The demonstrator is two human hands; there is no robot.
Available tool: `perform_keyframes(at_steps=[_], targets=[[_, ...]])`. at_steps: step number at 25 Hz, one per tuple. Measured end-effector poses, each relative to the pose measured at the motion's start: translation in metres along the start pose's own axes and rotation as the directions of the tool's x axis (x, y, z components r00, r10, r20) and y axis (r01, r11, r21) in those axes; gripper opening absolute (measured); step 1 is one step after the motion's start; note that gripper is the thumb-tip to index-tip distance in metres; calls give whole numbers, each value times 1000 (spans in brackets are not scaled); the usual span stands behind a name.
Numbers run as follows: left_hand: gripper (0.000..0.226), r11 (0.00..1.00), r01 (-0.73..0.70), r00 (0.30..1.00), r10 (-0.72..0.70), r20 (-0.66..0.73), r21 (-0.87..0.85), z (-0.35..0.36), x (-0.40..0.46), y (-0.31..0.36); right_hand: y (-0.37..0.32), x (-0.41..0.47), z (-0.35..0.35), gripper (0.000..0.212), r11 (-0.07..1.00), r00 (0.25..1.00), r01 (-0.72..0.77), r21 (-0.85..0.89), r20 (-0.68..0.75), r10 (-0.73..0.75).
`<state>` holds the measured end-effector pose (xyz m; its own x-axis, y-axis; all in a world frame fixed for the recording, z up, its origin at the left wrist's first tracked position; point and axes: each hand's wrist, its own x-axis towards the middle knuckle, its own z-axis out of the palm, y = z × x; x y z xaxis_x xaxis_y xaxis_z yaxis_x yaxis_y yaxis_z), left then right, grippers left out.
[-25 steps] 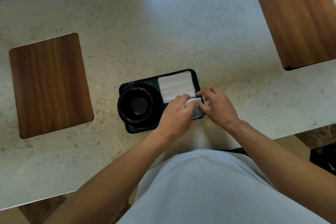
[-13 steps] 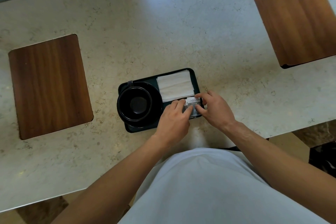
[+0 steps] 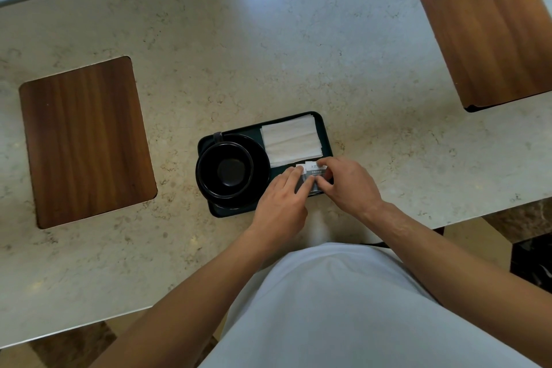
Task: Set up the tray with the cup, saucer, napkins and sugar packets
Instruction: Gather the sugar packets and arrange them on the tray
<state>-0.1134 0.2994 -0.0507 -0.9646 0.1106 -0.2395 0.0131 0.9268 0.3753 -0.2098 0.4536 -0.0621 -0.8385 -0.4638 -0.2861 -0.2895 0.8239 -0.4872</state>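
With your left hand (image 3: 280,200) pressing and right hand (image 3: 348,185) pinching the sugar packets (image 3: 310,170) at the tray's (image 3: 325,131) near-right corner, a careless tug could scatter them onto the napkins (image 3: 291,140).

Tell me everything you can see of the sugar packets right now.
The sugar packets are small white paper sachets with dark print, the lower parts greyish. They lie flat in the tray's near right corner, just below the napkins, right of the saucer. At least two overlap; the exact count is hidden. The left hand lays its fingers on their left side, and the right hand pinches their right side. Most of the packets are covered by the hands.
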Motion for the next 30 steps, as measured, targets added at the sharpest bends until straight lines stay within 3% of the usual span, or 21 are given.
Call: perform_keyframes(at_steps=[17,30], targets=[[63,997,68,998,-68,-9,-41,6,-14,-4,1,1,7,40,1000,1000,5,-18,10,-5],[77,998,61,997,-61,41,9,12,-13,-6,-1,2,9,40,1000,1000,9,-23,27,-8]])
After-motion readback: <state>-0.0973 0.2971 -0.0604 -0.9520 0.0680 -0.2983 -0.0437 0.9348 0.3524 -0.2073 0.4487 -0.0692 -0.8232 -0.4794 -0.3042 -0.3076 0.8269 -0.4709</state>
